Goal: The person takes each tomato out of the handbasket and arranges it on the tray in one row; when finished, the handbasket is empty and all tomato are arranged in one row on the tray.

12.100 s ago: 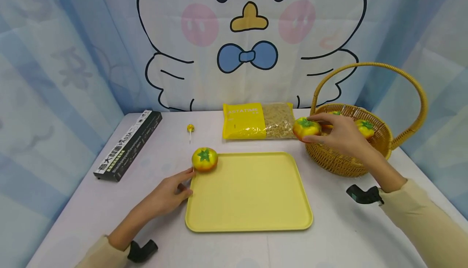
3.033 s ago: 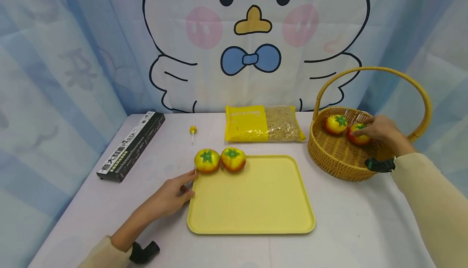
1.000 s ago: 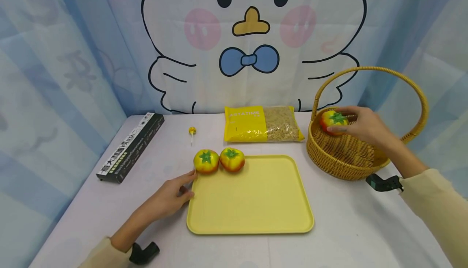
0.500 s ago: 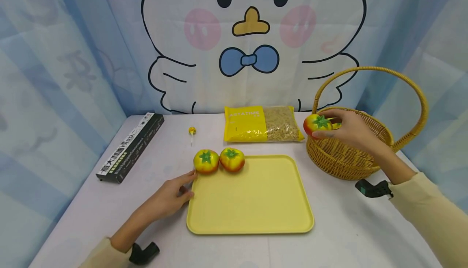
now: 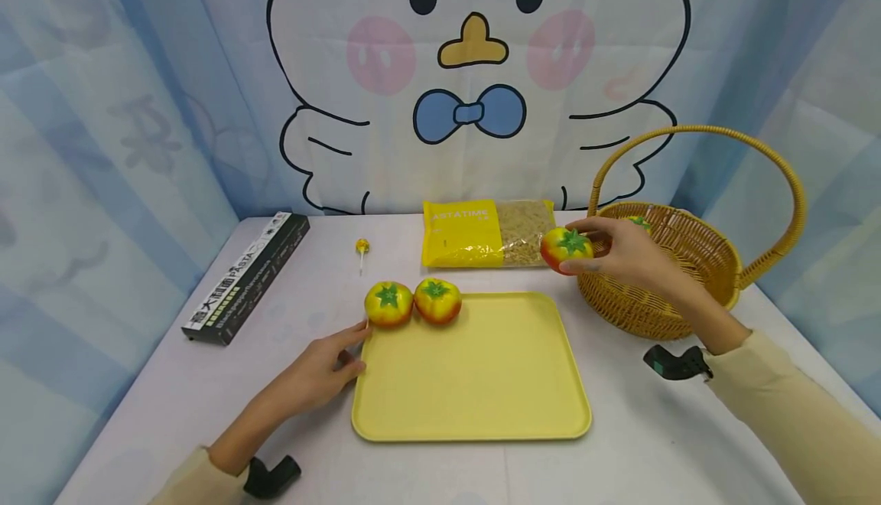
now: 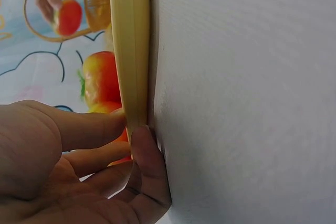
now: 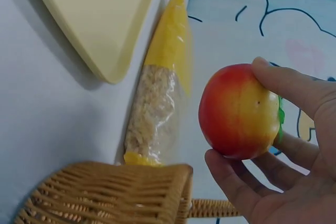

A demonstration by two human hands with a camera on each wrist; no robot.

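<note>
My right hand point(image 5: 629, 252) holds a red-and-yellow tomato point(image 5: 566, 249) with a green star-shaped top, in the air just left of the wicker basket point(image 5: 661, 314). The right wrist view shows thumb and fingers around the tomato point(image 7: 236, 111). Another tomato point(image 5: 640, 223) in the basket is partly hidden behind this hand. At the left edge of the yellow tray point(image 5: 475, 375), my left hand point(image 5: 320, 367) touches the rim with its thumb and fingertips, as the left wrist view shows closely on the tray's side point(image 6: 131, 40). Two tomatoes point(image 5: 388, 304) point(image 5: 437, 301) sit side by side at the tray's back left corner.
Behind the tray lies a yellow bag point(image 5: 461, 233) of dry pasta, with a small lollipop point(image 5: 362, 247) to its left. A black pasta box point(image 5: 248, 279) lies at the far left. The basket's tall handle point(image 5: 716, 130) arches above it. A patterned curtain hangs behind.
My right hand has lifted a tomato out of the basket and carried it left past the rim. Earlier, a second tomato joined the first on the tray. My left hand stays put.
</note>
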